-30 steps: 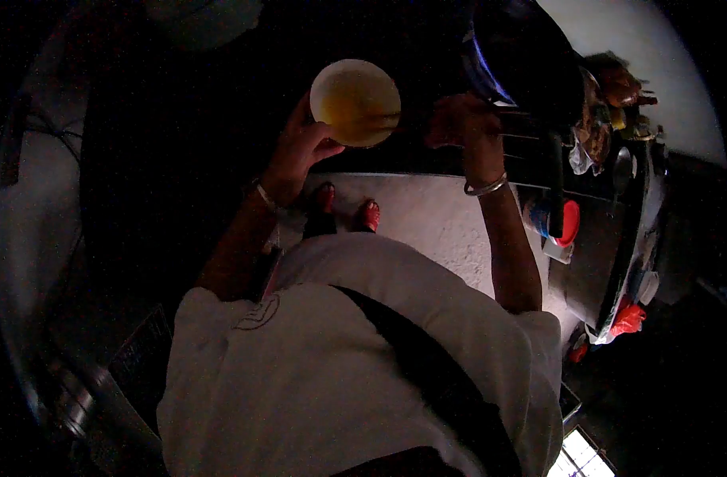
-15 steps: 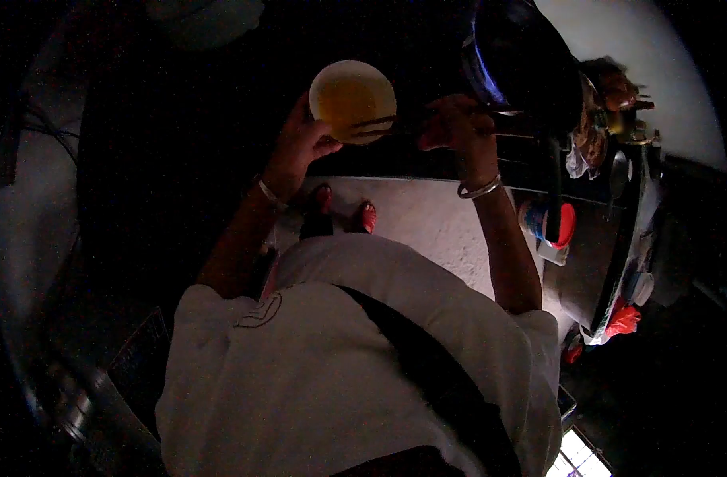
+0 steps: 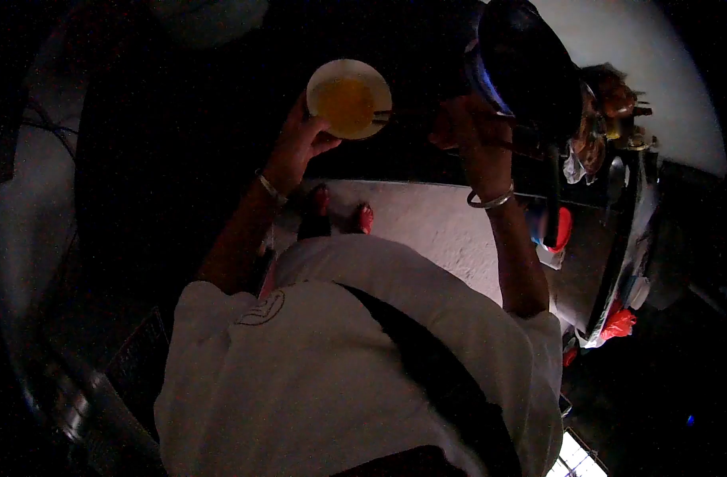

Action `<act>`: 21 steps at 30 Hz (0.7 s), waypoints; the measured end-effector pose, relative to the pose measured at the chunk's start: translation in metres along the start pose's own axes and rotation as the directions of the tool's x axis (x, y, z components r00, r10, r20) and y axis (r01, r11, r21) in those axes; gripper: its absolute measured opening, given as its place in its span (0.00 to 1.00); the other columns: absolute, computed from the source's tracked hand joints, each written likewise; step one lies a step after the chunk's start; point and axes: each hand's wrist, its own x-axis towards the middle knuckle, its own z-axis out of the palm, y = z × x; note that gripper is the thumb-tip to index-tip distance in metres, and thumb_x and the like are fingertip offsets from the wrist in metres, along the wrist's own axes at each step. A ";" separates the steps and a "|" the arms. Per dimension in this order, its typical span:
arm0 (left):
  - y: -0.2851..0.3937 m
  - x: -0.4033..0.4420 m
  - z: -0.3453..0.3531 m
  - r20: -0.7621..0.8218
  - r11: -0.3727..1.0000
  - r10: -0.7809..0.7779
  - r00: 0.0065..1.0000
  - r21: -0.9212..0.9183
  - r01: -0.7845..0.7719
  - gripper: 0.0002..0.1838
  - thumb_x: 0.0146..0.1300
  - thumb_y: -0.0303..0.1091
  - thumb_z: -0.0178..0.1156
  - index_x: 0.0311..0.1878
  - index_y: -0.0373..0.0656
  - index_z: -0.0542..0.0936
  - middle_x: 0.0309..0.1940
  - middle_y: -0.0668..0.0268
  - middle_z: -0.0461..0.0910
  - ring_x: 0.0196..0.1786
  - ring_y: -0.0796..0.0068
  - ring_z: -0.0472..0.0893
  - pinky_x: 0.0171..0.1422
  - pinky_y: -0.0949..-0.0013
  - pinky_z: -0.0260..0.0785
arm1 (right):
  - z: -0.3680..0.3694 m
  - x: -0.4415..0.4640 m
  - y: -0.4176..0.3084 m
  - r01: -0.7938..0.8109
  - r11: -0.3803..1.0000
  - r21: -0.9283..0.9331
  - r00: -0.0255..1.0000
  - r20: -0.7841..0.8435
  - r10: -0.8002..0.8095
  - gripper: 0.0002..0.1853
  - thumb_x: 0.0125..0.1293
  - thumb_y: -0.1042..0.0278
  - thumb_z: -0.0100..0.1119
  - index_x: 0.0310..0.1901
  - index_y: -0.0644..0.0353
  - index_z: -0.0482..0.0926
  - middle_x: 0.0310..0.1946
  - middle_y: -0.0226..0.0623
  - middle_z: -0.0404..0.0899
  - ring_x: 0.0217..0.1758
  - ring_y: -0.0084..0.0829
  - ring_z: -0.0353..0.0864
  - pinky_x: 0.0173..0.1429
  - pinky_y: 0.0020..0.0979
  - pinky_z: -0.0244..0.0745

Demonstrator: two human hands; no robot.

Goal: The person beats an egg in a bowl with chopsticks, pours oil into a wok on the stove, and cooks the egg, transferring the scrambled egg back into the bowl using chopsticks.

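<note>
My left hand (image 3: 306, 143) grips the lower left rim of a white bowl (image 3: 320, 79), thumb at the near edge. Yellow-orange liquid (image 3: 344, 105) lies inside the bowl. My right hand (image 3: 476, 135), closed, holds dark chopsticks (image 3: 383, 118) whose tips reach the bowl's right side. Much of their length is lost in the dark. Just beyond my right hand, a dark pan (image 3: 529, 71) with a long handle (image 3: 552, 195) sits at the upper right, a bluish glow along its left edge.
A pale container (image 3: 208, 20) is at the upper left. On the right, a counter carries bagged items (image 3: 588, 147), a spoon (image 3: 616, 175) and a red plastic bag (image 3: 619, 323). A red-rimmed container (image 3: 563, 229) is beside the pan handle. Cables (image 3: 53, 127) hang at the far left.
My right hand has shifted slightly right, and the chopsticks have drawn back toward the bowl's right rim. The bowl, still in my left hand, has moved slightly left.
</note>
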 end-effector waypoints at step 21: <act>-0.016 0.030 -0.032 0.043 0.999 0.023 0.999 -0.025 -0.022 0.29 0.57 0.42 0.54 0.60 0.44 0.60 0.54 0.62 0.66 0.54 0.65 0.70 0.52 0.63 0.70 | 0.057 0.020 -0.030 0.438 0.850 -0.293 0.887 -0.015 -0.462 0.11 0.57 0.74 0.55 0.43 0.61 0.75 0.43 0.42 0.74 0.44 0.35 0.75 0.44 0.32 0.74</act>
